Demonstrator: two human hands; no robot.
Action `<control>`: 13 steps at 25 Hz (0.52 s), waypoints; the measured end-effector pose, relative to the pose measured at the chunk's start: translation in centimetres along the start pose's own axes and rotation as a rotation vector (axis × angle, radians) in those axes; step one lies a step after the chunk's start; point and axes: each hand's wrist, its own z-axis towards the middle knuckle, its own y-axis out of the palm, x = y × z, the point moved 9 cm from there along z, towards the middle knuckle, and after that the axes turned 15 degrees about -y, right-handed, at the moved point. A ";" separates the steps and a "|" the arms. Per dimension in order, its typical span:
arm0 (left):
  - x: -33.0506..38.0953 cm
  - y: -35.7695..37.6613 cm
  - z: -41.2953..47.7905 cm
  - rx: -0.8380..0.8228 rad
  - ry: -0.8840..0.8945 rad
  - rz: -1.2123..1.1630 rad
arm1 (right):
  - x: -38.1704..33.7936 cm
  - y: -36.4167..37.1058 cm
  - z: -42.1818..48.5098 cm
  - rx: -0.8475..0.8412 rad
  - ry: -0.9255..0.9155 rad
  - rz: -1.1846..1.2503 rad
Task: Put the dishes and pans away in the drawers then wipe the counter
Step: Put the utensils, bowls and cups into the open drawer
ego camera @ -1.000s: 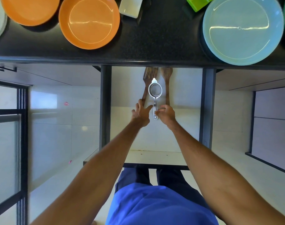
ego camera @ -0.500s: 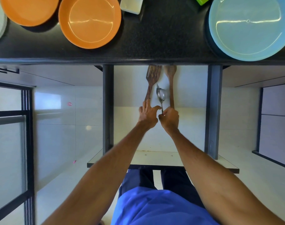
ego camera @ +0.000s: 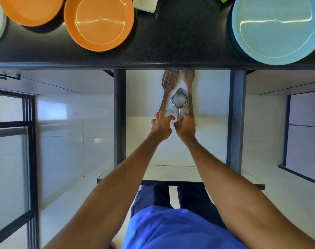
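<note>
Pinching the strainer (ego camera: pixel 179 100) by its handle, the right hand (ego camera: pixel 186 125) keeps it low in the open drawer (ego camera: pixel 207 141), between a spatula (ego camera: pixel 168 81) on the left and a wooden spoon (ego camera: pixel 189 81) on the right. The left hand (ego camera: pixel 161 125) is relaxed and grasps nothing, its fingertips at the spatula's near end. The drawer's bottom is white, its sides dark. Beyond it runs a black speckled counter (ego camera: pixel 180 42) carrying two orange plates (ego camera: pixel 99 22) on the left, a white dish (ego camera: pixel 146 3) in the middle and a blue plate (ego camera: pixel 277 27) on the right. Pale glossy floor tiles (ego camera: pixel 63 141) lie below, with a black-framed glass door (ego camera: pixel 9 159) at far left.
</note>
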 end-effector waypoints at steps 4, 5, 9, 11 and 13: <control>-0.6 -0.6 -0.1 0.083 0.003 -0.055 | -0.4 -0.3 -0.5 0.007 -0.066 -0.027; -0.8 -1.0 -0.2 0.108 -0.005 -0.066 | -0.6 -0.5 -0.7 0.009 -0.070 -0.020; -2.4 -1.4 -0.5 0.138 -0.098 -0.062 | -0.5 -1.8 -1.7 0.083 -0.029 -0.035; -3.5 -0.8 -0.6 0.094 -0.155 -0.038 | 0.6 -3.0 -2.4 0.139 0.022 -0.108; -4.2 0.0 -0.8 0.050 -0.179 -0.047 | 2.2 -3.6 -2.9 0.132 0.071 -0.180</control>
